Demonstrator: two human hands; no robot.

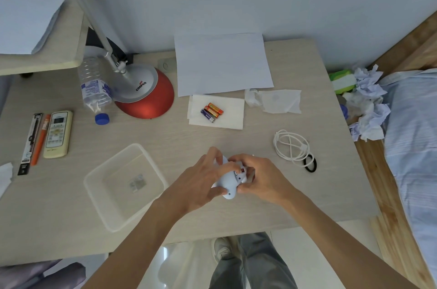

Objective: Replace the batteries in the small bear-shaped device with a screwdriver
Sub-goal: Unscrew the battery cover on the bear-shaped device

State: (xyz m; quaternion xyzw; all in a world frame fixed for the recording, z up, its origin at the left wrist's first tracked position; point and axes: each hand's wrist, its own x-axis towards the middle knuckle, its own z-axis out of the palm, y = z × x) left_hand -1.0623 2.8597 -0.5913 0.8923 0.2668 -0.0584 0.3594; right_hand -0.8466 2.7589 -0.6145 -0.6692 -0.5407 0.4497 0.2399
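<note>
Clear plastic tub (113, 196) sits on the table (189, 142) just left of your hands, with one small grey item (137, 184) on its floor; I cannot tell what it is. Three batteries (211, 112) lie together on a white napkin (230, 120) farther back. You hold the pale blue bear-shaped device (227, 184) near the table's front edge. Your left hand (201, 180) curls its fingers round the left side. Your right hand (262, 175) pinches the right side, where a red spot shows.
</note>
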